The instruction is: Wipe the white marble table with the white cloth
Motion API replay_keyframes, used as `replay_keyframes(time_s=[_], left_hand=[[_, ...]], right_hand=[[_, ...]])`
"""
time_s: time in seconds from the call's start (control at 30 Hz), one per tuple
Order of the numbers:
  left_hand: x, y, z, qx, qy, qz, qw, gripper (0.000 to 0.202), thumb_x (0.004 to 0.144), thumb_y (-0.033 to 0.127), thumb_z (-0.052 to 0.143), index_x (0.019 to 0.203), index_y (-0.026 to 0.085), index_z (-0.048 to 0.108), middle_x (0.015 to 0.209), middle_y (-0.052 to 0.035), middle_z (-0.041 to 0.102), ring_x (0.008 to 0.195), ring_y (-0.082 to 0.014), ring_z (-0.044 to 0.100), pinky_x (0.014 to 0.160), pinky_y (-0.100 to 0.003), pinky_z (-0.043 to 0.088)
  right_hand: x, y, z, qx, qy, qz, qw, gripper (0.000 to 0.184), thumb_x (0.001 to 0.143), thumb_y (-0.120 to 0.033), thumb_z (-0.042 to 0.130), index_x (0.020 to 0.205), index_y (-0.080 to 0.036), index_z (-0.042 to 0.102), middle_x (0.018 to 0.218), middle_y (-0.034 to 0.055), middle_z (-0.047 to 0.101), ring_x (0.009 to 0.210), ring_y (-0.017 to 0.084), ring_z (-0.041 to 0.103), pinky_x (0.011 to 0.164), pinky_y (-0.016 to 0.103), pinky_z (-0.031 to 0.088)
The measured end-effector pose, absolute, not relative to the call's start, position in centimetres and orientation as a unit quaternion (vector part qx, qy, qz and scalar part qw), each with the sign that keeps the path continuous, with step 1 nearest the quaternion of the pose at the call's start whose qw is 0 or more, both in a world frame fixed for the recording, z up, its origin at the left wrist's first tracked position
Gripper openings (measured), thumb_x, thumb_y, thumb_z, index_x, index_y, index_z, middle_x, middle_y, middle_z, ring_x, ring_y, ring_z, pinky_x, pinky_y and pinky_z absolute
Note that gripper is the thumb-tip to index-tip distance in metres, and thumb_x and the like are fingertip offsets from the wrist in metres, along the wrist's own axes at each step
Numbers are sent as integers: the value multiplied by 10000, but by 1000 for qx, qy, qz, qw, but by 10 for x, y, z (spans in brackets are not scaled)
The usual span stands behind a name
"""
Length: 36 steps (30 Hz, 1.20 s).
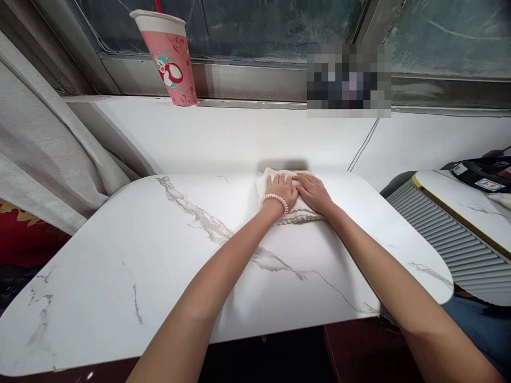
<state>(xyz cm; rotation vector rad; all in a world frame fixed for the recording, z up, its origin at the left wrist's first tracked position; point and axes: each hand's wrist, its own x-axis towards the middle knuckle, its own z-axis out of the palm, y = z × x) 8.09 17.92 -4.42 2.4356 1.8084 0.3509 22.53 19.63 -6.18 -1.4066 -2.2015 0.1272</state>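
A small white folded cloth point(300, 215) with a wavy stitched edge lies at the far side of the white marble table point(120, 266), close to the wall. My left hand point(281, 190), with a pink bead bracelet at the wrist, rests flat on the cloth's left part, fingers stretched out. My right hand point(315, 192) lies flat beside it on the cloth's right part, fingers extended and touching the left hand's fingertips. Both palms press down on the cloth; neither grips it.
A pink paper cup point(170, 56) with a red straw stands on the window ledge at the back left. A grey curtain point(43, 143) hangs at the left. At the right are a ribbed grey panel point(443, 239) and a second marble table point(463, 205) with dark objects.
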Motion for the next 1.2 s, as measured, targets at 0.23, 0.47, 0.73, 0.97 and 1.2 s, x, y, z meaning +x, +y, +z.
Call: replay_keyframes(time_s=[0.23,0.47,0.73,0.97,1.2], left_hand=[[83,133,-45,793,594,129,47,552,978,339,257,1448,83,392,1538,-150,365,1437,-274,281,1198,-493,137],[95,64,-46,797,586,132,59,570,977,348,256,1464,76,377,1549,-155,342,1447,-293,262,1198,-534,131],[135,21,-42,844,515,117,97,613,978,374,240,1484,41,332,1563,-177,298,1463,-336,206,1197,-580,103],[168,25,-43,860,482,135,102,620,954,364,326,1456,2,362,1527,-235,342,1448,-363,235,1197,-578,114],[176,61,-46,860,474,160,100,589,955,345,302,1424,2,394,1498,-242,387,1423,-351,288,1189,-559,141]], right_hand=[[230,150,-60,-503,-827,36,250,400,949,-309,335,1268,-217,558,1404,97,536,1332,258,436,1103,484,316],[246,81,-60,-491,-836,29,245,402,968,-341,327,1275,-214,554,1400,105,537,1335,272,435,1096,495,343],[295,16,-59,-525,-813,17,251,384,976,-395,346,1294,-278,526,1406,88,526,1338,286,439,1092,543,355],[328,18,-58,-560,-786,14,260,366,942,-402,374,1242,-321,567,1335,69,581,1284,301,496,1046,555,394],[331,53,-59,-578,-764,14,286,337,922,-377,389,1168,-291,602,1276,70,620,1241,299,525,1050,544,379]])
